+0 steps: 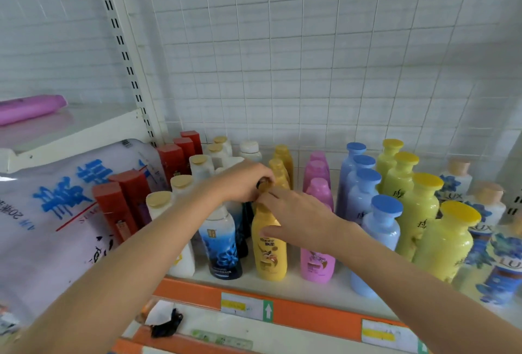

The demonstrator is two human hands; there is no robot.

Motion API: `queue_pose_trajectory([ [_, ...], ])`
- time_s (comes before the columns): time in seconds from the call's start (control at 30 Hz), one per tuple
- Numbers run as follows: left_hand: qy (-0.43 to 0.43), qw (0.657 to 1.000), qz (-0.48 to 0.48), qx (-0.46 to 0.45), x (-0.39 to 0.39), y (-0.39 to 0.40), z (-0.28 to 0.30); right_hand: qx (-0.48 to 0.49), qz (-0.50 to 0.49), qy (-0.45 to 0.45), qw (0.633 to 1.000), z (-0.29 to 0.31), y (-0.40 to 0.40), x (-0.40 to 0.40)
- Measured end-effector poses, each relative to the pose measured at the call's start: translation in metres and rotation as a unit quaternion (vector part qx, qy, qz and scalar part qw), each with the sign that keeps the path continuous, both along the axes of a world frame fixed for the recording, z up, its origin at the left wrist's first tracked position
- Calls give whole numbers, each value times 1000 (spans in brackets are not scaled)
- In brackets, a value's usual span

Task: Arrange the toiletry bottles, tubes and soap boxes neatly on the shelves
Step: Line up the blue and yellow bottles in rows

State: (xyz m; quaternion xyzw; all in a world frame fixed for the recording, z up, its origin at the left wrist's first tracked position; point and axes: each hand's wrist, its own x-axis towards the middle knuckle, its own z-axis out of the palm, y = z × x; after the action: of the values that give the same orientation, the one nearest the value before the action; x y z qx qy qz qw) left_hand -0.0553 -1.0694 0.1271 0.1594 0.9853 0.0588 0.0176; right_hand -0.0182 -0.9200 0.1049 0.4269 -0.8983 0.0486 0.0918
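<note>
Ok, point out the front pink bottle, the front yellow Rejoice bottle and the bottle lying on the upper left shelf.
front pink bottle (317, 266): head view, lower label.
front yellow Rejoice bottle (269, 252): head view, front label.
purple bottle (28, 108): head view, mid-body, lying flat.

Left hand (243, 181) covers a dark bottle's cap; right hand (296, 218) hides the yellow bottle's (269, 252) neck; pink tube (28, 109) cut off at the left edge.

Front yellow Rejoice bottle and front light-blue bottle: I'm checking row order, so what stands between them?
In the head view, one pink bottle stands between the front yellow Rejoice bottle and the front light-blue bottle, under the right hand.
</note>
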Motion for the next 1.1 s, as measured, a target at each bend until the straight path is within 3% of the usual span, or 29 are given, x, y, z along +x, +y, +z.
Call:
queue_pose_trajectory([
  [0.2,9,998,-66,21,-5,-7,-4,-5,-45,-41,998,-2,-6,0],
  [0.33,0,997,-71,36,-7,-11,-4,-105,-79,-141,981,28,-1,-14],
  [0.4,-24,997,-59,39,-9,-14,-3,-128,-113,-134,976,42,0,-38],
  [0.63,18,989,-28,141,-13,-30,15,36,-163,-112,980,47,-22,-122],
  [0.73,32,990,-23,135,-10,-38,14,97,-156,-121,975,34,-38,-134],
  [1.1,24,994,-28,101,-17,-30,12,110,-145,-95,979,35,-44,-143],
])
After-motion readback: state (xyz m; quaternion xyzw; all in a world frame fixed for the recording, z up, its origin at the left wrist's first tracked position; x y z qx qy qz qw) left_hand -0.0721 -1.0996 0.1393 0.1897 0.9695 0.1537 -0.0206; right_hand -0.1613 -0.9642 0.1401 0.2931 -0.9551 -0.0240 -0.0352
